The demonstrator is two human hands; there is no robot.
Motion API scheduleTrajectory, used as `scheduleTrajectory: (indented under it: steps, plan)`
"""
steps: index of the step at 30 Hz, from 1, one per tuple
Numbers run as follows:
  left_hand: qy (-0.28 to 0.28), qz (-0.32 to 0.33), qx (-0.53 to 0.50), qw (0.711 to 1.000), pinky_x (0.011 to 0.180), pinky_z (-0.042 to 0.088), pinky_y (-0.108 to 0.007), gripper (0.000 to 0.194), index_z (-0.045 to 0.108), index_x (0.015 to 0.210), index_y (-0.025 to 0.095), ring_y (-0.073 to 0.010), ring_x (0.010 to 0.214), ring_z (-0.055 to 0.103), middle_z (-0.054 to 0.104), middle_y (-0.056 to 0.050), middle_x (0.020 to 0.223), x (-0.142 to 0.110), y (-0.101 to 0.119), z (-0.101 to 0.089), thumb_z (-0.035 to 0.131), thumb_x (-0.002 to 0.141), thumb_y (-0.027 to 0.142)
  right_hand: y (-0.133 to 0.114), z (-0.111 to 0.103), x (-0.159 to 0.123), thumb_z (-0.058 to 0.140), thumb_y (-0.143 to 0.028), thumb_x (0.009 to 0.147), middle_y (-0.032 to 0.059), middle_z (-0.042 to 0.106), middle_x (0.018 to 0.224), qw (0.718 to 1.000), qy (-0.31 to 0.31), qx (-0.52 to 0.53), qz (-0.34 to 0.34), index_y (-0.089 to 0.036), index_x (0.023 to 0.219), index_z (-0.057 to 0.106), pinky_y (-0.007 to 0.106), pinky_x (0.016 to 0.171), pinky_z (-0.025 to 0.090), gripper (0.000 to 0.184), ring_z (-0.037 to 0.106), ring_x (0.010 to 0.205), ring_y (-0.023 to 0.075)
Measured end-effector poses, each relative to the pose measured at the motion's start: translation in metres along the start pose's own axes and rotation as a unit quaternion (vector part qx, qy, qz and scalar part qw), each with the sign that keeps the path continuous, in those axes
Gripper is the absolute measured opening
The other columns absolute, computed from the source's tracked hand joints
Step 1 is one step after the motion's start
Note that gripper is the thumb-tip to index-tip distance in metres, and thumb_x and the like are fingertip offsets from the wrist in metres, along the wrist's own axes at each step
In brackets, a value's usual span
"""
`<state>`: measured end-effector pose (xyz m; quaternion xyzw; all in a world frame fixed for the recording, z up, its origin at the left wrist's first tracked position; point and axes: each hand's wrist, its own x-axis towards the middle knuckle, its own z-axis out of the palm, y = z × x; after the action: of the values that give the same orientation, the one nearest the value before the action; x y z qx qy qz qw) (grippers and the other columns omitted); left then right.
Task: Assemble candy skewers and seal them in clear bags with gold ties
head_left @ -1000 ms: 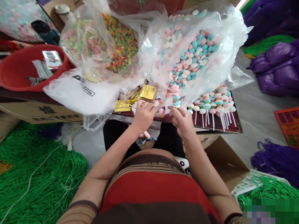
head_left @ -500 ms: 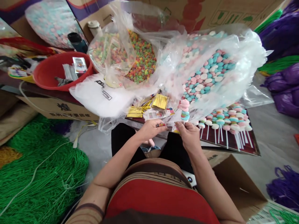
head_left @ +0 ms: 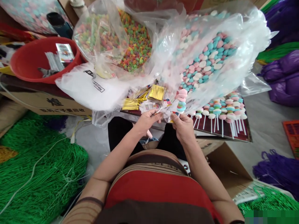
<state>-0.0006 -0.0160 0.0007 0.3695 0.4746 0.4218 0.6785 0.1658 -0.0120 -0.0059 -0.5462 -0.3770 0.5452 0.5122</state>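
My left hand (head_left: 149, 120) is closed in a pinch at the table's front edge, on what looks like the edge of a small clear plastic bag (head_left: 166, 114) with a colourful print. Opposite it, my right hand (head_left: 183, 125) pinches the printed part of that bag between thumb and finger. Just above the right hand rises a marshmallow skewer (head_left: 181, 99), pink on top and blue below; its lower end is hidden, and I cannot tell whether it is in the bag. Gold twist ties (head_left: 156, 92) lie behind my hands. Finished-looking marshmallow skewers (head_left: 217, 110) with white sticks lie at right.
Behind are a large bag of ring-shaped candies (head_left: 136, 46) and a bag of loose marshmallows (head_left: 207, 67). White printed bags (head_left: 93, 90) and a red basin (head_left: 25, 59) stand left. An open carton (head_left: 230, 168) and green cords (head_left: 42, 161) are on the floor.
My hands have shifted slightly, and the left fingers now meet the clear plastic nearer the right hand. The camera view has tilted down and turned a little to the right.
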Motion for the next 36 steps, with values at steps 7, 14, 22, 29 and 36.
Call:
scheduleTrajectory:
  steps: [7, 14, 22, 29, 36]
  plan:
    - [0.034, 0.022, -0.030, 0.999, 0.054, 0.039, -0.017, 0.035, 0.058, 0.070, 0.018, -0.0071, 0.054, 0.046, 0.052, 0.004, 0.056, 0.000, -0.003, 0.008, 0.079, 0.079, 0.045, -0.004, 0.000, -0.003, 0.090, -0.063, 0.056, -0.0084, 0.038, 0.050, 0.999, -0.014, 0.037, 0.027, -0.020, 0.062, 0.059, 0.023, 0.041, 0.017, 0.053, 0.023, 0.044, 0.0042]
    - [0.041, 0.028, 0.000, 0.999, 0.045, 0.029, -0.018, 0.036, 0.068, 0.095, 0.020, -0.0064, 0.045, 0.038, 0.047, 0.007, 0.053, 0.002, -0.012, 0.002, 0.077, 0.081, 0.052, -0.003, -0.002, -0.002, 0.093, -0.061, 0.053, -0.0090, 0.039, 0.050, 0.998, 0.006, 0.056, 0.028, -0.022, 0.060, 0.052, 0.022, 0.040, 0.015, 0.057, 0.023, 0.044, 0.0041]
    - [0.086, 0.088, 0.070, 0.990, 0.047, 0.025, -0.024, 0.059, 0.049, 0.064, 0.021, -0.0071, 0.044, 0.034, 0.038, 0.007, 0.046, 0.000, -0.010, 0.008, 0.064, 0.081, 0.075, 0.005, 0.007, -0.005, 0.087, -0.069, 0.059, -0.0085, 0.042, 0.051, 0.999, -0.024, 0.042, 0.023, -0.020, 0.067, 0.060, 0.024, 0.041, 0.016, 0.056, 0.023, 0.044, 0.0041]
    - [0.106, 0.104, 0.063, 0.987, 0.063, 0.042, -0.023, 0.047, 0.059, 0.077, 0.020, -0.0103, 0.061, 0.053, 0.059, 0.003, 0.062, 0.001, -0.009, 0.006, 0.069, 0.084, 0.066, 0.000, 0.008, -0.006, 0.091, -0.061, 0.058, -0.0098, 0.039, 0.050, 0.998, -0.010, 0.063, 0.026, -0.021, 0.062, 0.055, 0.024, 0.041, 0.015, 0.054, 0.022, 0.044, 0.0033]
    - [0.119, 0.110, 0.052, 0.985, 0.049, 0.030, -0.023, 0.054, 0.050, 0.065, 0.021, -0.0079, 0.045, 0.040, 0.045, 0.006, 0.048, 0.002, -0.018, 0.009, 0.062, 0.089, 0.067, 0.007, 0.014, -0.005, 0.084, -0.076, 0.057, -0.0079, 0.041, 0.051, 0.999, 0.012, 0.029, 0.027, -0.021, 0.062, 0.054, 0.025, 0.041, 0.016, 0.062, 0.024, 0.044, 0.0044]
